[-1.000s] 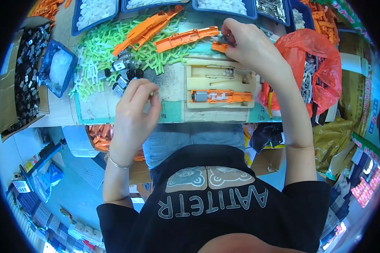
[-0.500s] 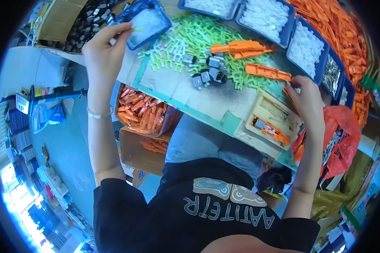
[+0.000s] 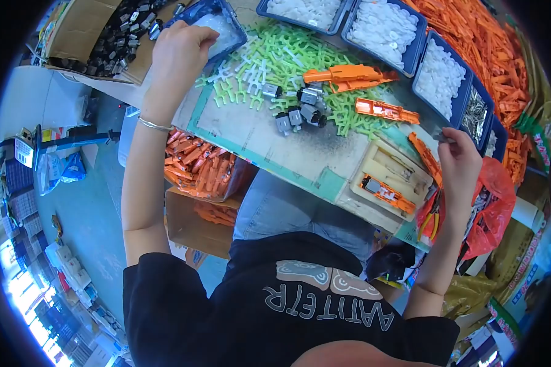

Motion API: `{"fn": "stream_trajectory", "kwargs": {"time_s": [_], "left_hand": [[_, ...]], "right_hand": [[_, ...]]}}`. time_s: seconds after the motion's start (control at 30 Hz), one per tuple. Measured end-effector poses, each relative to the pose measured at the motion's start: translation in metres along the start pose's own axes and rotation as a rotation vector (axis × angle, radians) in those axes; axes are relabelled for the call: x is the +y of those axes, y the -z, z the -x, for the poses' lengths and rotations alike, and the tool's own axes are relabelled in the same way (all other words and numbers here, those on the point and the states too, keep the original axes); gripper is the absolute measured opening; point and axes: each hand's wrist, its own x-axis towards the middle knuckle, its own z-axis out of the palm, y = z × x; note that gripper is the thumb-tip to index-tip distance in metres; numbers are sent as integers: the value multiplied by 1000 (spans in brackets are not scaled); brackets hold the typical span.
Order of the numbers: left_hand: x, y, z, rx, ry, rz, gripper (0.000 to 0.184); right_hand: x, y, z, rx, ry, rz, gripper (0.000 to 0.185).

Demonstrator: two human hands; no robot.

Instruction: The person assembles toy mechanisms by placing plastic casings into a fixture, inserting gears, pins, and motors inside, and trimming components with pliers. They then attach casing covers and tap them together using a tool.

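Observation:
My left hand is closed in a pinch at the near edge of a blue bin of clear small pieces; whatever its fingertips hold is hidden. On the right, my right hand pinches a small dark grey piece. Just left of that hand, an orange shell leans beside a cream fixture. An orange housing with inner parts lies in this fixture. Two more orange shells, a long one and a hollow one, rest on the heap of green forked pieces.
Several small grey motors lie mid-table. Blue bins of white parts and a bin of metal pins line the far right, before a large orange pile. A red bag and yellow-handled pliers are by my right forearm.
My left hand has moved up and right to the blue bin; the green piece it pinched no longer shows. My right hand has moved slightly right and down, off the orange shell, with a grey piece showing.

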Motion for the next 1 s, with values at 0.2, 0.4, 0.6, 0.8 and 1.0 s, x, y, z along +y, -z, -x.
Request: {"fn": "stream_trajectory", "kwargs": {"time_s": [0.2, 0.4, 0.6, 0.8, 1.0], "left_hand": [[13, 35, -1, -18, 263, 374, 14], [73, 55, 15, -20, 480, 1070, 14], [142, 56, 28, -69, 469, 1539, 15], [188, 52, 30, -80, 394, 1595, 17], [205, 41, 32, 64, 179, 1412, 16]], "right_hand": [[4, 16, 11, 48, -139, -389, 17], [-42, 10, 20, -113, -38, -761, 20], [-71, -12, 36, -87, 52, -1170, 27], [-68, -13, 47, -240, -84, -1214, 34], [-63, -4, 52, -236, -91, -1187, 34]]}}
